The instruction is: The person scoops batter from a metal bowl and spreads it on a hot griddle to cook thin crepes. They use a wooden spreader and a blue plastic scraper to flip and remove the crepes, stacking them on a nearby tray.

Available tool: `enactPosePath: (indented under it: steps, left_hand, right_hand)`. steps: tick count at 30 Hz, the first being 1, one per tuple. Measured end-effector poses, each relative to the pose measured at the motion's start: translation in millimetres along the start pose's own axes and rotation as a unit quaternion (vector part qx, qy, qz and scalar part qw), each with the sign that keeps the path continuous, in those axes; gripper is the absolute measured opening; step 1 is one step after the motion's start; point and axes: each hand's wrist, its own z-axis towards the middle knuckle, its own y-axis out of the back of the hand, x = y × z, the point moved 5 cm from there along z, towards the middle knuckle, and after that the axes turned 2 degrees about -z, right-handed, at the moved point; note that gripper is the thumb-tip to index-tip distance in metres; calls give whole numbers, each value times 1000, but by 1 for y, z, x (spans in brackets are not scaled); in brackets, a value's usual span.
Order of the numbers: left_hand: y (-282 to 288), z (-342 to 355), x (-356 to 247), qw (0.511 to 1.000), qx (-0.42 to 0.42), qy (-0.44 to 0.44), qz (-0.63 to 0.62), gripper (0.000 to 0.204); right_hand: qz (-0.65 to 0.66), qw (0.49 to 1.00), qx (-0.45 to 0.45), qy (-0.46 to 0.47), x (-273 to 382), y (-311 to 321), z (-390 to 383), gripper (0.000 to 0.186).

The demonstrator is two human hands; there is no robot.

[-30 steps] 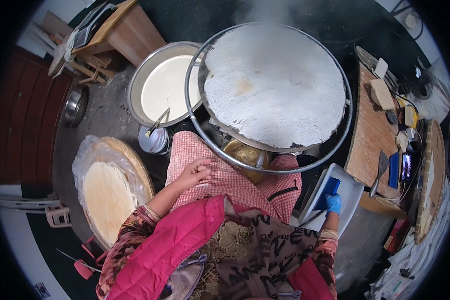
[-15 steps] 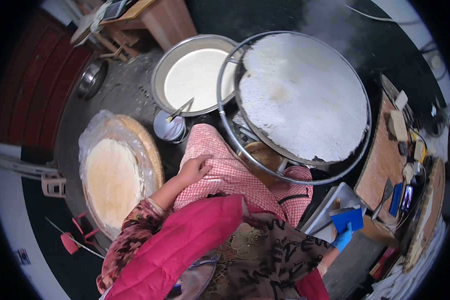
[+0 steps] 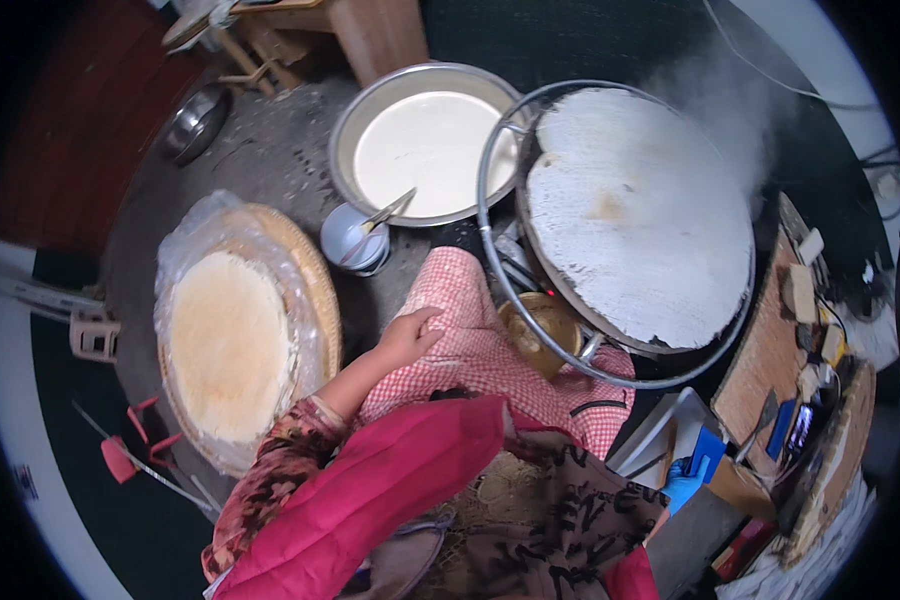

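My bare left hand (image 3: 406, 336) rests on the red-and-white checked apron over my leg, fingers lying loosely on the cloth. At the lower right my right hand (image 3: 682, 487), in a blue glove, grips a flat blue scraper (image 3: 708, 452) beside a grey tray (image 3: 672, 425). Ahead of me, a thin white sheet of batter (image 3: 635, 215) covers most of the round griddle (image 3: 542, 262), and steam rises from its far right side. Left of the griddle, a wide metal basin (image 3: 344, 150) holds creamy batter, with a handled tool (image 3: 395, 206) at its near rim.
A metal ring (image 3: 483, 200) surrounds the griddle. At the left, a woven tray (image 3: 315, 290) carries plastic and pale round flatbreads (image 3: 228, 345). A small bucket (image 3: 355, 240) stands by the basin. Right of the griddle, a board (image 3: 755, 385) bears blocks and a spatula (image 3: 765, 420).
The view has shifted, so the griddle and basin sit further right. My right hand has turned the blue scraper, which now shows a narrower face. My left hand stays on the apron.
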Motion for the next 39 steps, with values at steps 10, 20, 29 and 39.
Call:
enactPosePath:
  steps: [10, 20, 29, 39]
  left_hand:
    - [-12, 33, 10, 997, 61, 41, 28, 45]
    - [-8, 13, 11, 962, 266, -53, 19, 28]
    - [2, 5, 25, 967, 236, -27, -95, 14]
    - [6, 86, 10, 944, 179, 80, -265, 20]
  right_hand:
    - [-210, 966, 41, 143, 68, -155, -54, 47]
    - [-698, 633, 189, 276, 48, -435, 73, 48]
    - [-719, 562, 193, 361, -20, -553, 133, 29]
    - [-643, 492, 356, 466, -63, -472, 30, 34]
